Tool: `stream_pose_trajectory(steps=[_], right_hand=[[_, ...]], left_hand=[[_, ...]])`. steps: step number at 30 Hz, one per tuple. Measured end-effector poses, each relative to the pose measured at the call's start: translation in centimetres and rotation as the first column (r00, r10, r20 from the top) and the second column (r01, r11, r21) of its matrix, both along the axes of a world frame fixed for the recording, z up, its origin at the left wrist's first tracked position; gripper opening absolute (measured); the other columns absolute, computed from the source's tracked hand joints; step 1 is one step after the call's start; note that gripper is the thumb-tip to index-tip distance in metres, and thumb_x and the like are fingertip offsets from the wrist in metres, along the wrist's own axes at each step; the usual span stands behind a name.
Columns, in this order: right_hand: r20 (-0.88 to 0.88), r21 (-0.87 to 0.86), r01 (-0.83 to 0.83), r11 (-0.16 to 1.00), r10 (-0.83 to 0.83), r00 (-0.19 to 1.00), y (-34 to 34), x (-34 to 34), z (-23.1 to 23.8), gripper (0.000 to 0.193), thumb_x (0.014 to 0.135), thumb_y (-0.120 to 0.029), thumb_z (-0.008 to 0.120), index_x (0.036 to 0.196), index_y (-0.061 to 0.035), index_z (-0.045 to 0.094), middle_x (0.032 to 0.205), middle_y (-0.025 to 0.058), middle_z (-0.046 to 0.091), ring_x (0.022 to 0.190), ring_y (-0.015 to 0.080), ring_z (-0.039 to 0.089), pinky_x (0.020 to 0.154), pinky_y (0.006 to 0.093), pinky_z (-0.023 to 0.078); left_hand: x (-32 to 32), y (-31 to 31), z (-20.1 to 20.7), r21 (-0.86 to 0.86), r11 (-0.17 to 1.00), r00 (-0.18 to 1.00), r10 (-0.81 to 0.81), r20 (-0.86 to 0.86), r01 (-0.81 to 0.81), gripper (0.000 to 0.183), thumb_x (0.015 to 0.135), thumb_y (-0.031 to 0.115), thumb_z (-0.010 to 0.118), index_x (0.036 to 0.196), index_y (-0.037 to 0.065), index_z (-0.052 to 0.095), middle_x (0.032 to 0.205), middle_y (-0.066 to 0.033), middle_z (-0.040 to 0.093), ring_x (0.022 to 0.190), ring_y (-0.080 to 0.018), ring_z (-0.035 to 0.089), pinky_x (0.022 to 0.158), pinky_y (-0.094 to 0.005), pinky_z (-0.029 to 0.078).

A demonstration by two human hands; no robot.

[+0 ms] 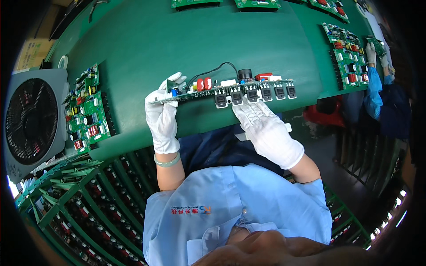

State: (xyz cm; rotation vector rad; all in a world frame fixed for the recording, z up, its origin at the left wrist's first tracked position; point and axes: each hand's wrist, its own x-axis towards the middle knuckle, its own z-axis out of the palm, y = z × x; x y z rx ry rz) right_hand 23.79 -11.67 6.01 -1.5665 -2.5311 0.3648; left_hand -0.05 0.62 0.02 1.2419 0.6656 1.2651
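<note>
A long green circuit board is held tilted over the near edge of the green bench, seen almost edge-on. It carries red, black and white parts, a black cable, and a row of black transistors on its near side. My left hand, in a white glove, grips the board's left end between thumb and fingers. My right hand, gloved too, has its fingertips against the middle transistors; its thumb is hidden. A pale flat strip shows on both sides of the right palm; how it is held is hidden.
Populated circuit boards lie at the left beside a grey fan. More boards lie at the right, others at the far edge. Green racks filled with boards stand below the bench. At the right, a co-worker's gloved hands hold a board.
</note>
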Motion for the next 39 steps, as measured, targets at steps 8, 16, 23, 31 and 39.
stream_pose_trajectory(steps=[8, 16, 23, 31, 39], right_hand=[[-0.015, 0.04, 0.156, 0.987, -0.155, 0.988, -1.4, 2.5, -0.1, 0.05, 0.084, -0.009, 0.055, 0.13, 0.0102, 0.049, 0.13, 0.0272, 0.054, 0.124, 0.0359, 0.053, 0.113, 0.0471, 0.032], [-0.279, 0.021, 0.192, 0.981, -0.179, 0.943, -1.3, 4.3, -0.3, 0.044, 0.086, -0.012, 0.058, 0.126, 0.0036, 0.056, 0.123, 0.0211, 0.061, 0.118, 0.0302, 0.058, 0.105, 0.0445, 0.042], [-0.367, -0.08, 0.731, 0.677, -0.702, 0.61, -3.1, 2.9, -0.4, 0.057, 0.086, -0.022, 0.071, 0.136, -0.0032, 0.05, 0.084, 0.0129, 0.072, 0.07, 0.0236, 0.069, 0.064, 0.031, 0.053], [-0.546, 0.066, 0.692, 0.719, -0.554, 0.629, -3.8, 0.3, -3.5, 0.027, 0.082, -0.012, 0.074, 0.101, -0.0018, 0.058, 0.096, 0.0147, 0.065, 0.076, 0.0304, 0.066, 0.064, 0.0345, 0.053], [-0.357, 0.163, 0.544, 0.823, -0.465, 0.81, -3.3, 0.0, -3.2, 0.023, 0.078, -0.009, 0.073, 0.095, -0.0013, 0.059, 0.082, 0.0107, 0.058, 0.071, 0.0261, 0.063, 0.057, 0.0331, 0.051]], left_hand=[[0.0, 0.0, -0.2, -0.01, 1.0, 0.999, -0.025, 0.046, 0.025, 0.02, 0.092, 0.018, 0.065, 0.104, 0.009, 0.052, 0.129, -0.0292, 0.053, 0.118, -0.0373, 0.055, 0.103, -0.0516, 0.041], [0.2, -0.4, 1.1, 0.015, 1.0, 0.999, -0.021, -0.032, 0.022, 0.061, 0.086, 0.017, 0.072, 0.136, 0.007, 0.039, 0.124, -0.0216, 0.056, 0.113, -0.0287, 0.058, 0.1, -0.0431, 0.045], [2.1, -2.7, 3.7, -0.13, 0.991, 0.946, -0.038, -0.323, -0.005, 0.056, 0.068, -0.013, 0.076, 0.118, -0.001, 0.055, 0.1, -0.0042, 0.057, 0.088, -0.0141, 0.061, 0.081, -0.0295, 0.054], [4.5, -8.4, 1.0, 0.234, 0.961, 0.864, 0.243, -0.442, -0.151, 0.052, 0.065, -0.001, 0.085, 0.107, 0.004, 0.054, 0.103, -0.0098, 0.058, 0.09, -0.0208, 0.061, 0.081, -0.0313, 0.049], [4.0, -8.9, 1.7, 0.381, 0.922, 0.814, 0.27, -0.514, -0.065, 0.053, 0.066, 0.003, 0.086, 0.108, 0.004, 0.053, 0.103, -0.0099, 0.057, 0.093, -0.0241, 0.059, 0.084, -0.0346, 0.048]])
